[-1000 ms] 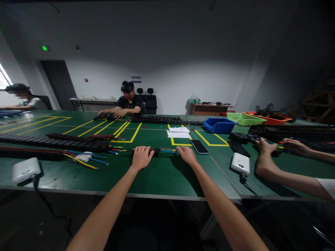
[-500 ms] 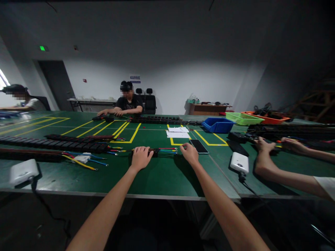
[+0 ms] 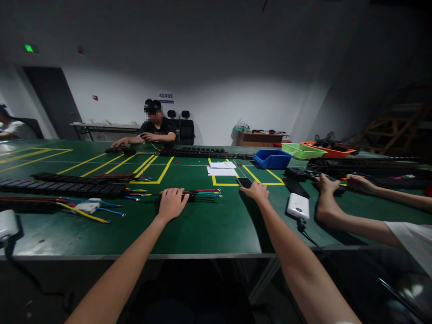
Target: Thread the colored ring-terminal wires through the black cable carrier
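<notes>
My left hand (image 3: pixel 173 204) lies over a short black part with coloured wires, its fingers wrapped on the wire bundle (image 3: pixel 202 193). Red, blue and yellow wires with ring terminals stick out to the right of it. My right hand (image 3: pixel 257 191) is at the dark phone (image 3: pixel 244 182) on the green table (image 3: pixel 209 229), covering part of it; its thumb points left and its fingers are bent round the phone's near end. White papers (image 3: pixel 222 169) lie just beyond the phone.
Black strips (image 3: pixel 64 186) with wires lie at left. A blue bin (image 3: pixel 272 159), green basket (image 3: pixel 302 151) and orange basket (image 3: pixel 332 150) stand back right. A white device (image 3: pixel 298 206) is nearer. A co-worker's hands (image 3: pixel 329 184) work at right; another person (image 3: pixel 157 128) sits opposite.
My right hand has moved from the phone's left side onto the phone, partly covering it. My left hand stays on the wires. The view has shifted to the right.
</notes>
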A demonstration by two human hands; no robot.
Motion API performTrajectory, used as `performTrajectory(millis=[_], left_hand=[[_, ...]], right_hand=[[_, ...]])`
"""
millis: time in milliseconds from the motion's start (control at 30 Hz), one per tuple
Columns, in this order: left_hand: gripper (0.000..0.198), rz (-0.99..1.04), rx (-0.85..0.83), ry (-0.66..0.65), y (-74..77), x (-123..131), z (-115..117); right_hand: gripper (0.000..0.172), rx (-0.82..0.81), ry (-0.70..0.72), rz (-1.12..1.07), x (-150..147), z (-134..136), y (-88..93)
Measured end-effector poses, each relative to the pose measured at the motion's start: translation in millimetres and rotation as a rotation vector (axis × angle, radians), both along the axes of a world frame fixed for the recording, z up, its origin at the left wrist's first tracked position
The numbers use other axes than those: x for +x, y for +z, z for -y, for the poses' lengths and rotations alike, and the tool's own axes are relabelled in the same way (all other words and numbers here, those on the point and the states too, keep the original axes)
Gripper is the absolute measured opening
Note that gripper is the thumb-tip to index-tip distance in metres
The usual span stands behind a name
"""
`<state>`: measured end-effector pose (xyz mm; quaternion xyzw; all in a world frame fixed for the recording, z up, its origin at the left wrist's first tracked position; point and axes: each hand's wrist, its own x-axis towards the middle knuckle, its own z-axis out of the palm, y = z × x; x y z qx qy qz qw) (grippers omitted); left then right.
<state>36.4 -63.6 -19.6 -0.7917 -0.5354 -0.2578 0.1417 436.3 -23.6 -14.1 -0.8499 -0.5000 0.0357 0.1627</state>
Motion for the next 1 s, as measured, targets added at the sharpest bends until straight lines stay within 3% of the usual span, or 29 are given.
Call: performTrajectory(millis=[167, 667, 867, 1000], left_hand=[[0.053, -0.009, -0.001, -0.004, -0.4, -0.1, -0.5], [0.052, -0.030, -0.002, 0.011, 4.1, 1.4, 0.1], [0.055, -0.035, -0.012, 0.013, 5.6, 3.0, 2.0], [0.054, -0.036, -0.023, 0.012, 6.5, 2.5, 2.5]], right_hand=[[0.080, 0.023, 0.002, -0.018, -4.2, -7.3, -0.2], [0.090, 0.043, 0.077, -0.138, 16.7, -15.8, -2.5], [0.054, 0.020, 0.077, -0.285, 59.4, -16.9, 5.1], [0.039, -0.056, 0.081, -0.347, 80.5, -13.4, 11.0]])
